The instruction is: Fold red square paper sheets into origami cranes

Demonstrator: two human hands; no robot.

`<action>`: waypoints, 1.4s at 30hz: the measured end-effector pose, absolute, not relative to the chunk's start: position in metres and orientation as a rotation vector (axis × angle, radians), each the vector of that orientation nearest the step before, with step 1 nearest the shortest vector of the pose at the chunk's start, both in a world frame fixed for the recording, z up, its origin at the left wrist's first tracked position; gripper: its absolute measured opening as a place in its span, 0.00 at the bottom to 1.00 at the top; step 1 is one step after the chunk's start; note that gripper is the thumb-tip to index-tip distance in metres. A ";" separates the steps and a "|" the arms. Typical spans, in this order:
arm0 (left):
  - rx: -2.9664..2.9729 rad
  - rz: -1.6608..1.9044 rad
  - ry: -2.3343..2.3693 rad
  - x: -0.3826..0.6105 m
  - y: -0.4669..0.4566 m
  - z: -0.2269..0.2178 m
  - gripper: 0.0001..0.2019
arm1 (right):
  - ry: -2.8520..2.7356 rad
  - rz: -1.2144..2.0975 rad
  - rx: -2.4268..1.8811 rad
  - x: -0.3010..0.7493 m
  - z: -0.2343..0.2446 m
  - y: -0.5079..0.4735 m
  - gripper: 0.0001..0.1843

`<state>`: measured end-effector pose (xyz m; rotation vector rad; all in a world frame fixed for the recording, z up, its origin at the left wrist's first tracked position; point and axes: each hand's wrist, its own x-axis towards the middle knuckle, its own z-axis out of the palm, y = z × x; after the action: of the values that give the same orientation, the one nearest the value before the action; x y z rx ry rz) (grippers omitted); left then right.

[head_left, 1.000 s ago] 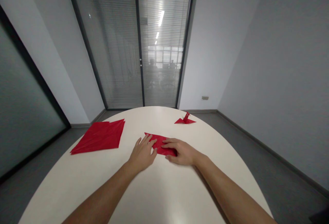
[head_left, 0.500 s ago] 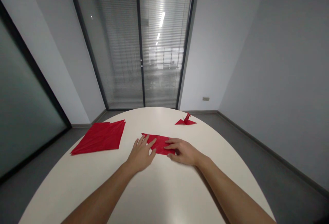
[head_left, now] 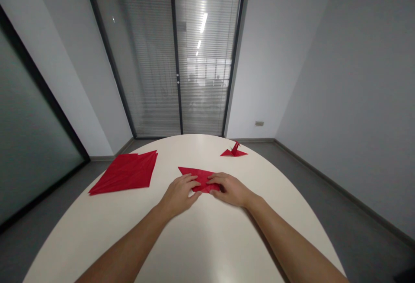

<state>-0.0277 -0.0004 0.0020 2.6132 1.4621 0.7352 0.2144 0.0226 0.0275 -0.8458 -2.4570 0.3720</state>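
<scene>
A folded piece of red paper (head_left: 201, 179) lies on the table between my hands, its pointed upper left corner sticking out past my left fingers. My left hand (head_left: 181, 193) grips the paper's left part, fingers bent on top and thumb at the near edge. On the right end, my right hand (head_left: 231, 190) has its fingers curled over the paper, with the thumb by the lower edge. Both hands cover parts of the paper, so its exact folds are hard to make out.
A stack of red paper sheets (head_left: 126, 172) lies at the left of the round white table (head_left: 194, 239). Toward the back right stands a red paper crane (head_left: 234, 151). Beyond the table's far edge are a glass door (head_left: 178, 58) with blinds and grey walls.
My left fingers, spread flat on the paper before, have drawn together and bent, and the thumb has moved right along the near edge. My right hand has curled slightly more over its end.
</scene>
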 end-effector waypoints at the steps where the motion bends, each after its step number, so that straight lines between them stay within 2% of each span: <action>1: 2.616 0.743 1.445 -0.027 -0.001 0.003 0.13 | -2.452 0.369 -0.851 0.214 0.028 0.022 0.16; 4: 2.619 0.738 1.438 -0.025 -0.002 0.004 0.12 | -2.457 0.368 -0.845 0.215 0.028 0.022 0.16; 8: 2.617 0.731 1.438 -0.023 -0.002 0.006 0.13 | -2.479 0.367 -0.854 0.218 0.024 0.025 0.22; 18: 2.563 0.749 1.426 -0.022 -0.003 0.007 0.13 | -2.406 0.318 -1.002 0.214 0.022 0.028 0.13; 21: 2.545 0.751 1.412 -0.021 -0.005 0.010 0.13 | -2.337 0.286 -1.088 0.212 0.020 0.029 0.13; 28: 2.496 0.755 1.479 -0.019 -0.004 0.010 0.10 | -2.228 0.382 -1.077 0.210 0.011 0.033 0.23; 34: 2.457 0.830 1.494 -0.017 -0.002 0.007 0.09 | -2.268 0.232 -0.962 0.210 0.010 0.035 0.27; 42: 2.351 0.933 1.519 -0.016 0.004 -0.002 0.07 | -2.421 0.096 -0.893 0.203 0.015 0.028 0.17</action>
<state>-0.0165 0.0039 -0.0021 2.3506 1.5192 0.9333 0.2034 0.0277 0.0154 -0.8927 -2.4207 0.0958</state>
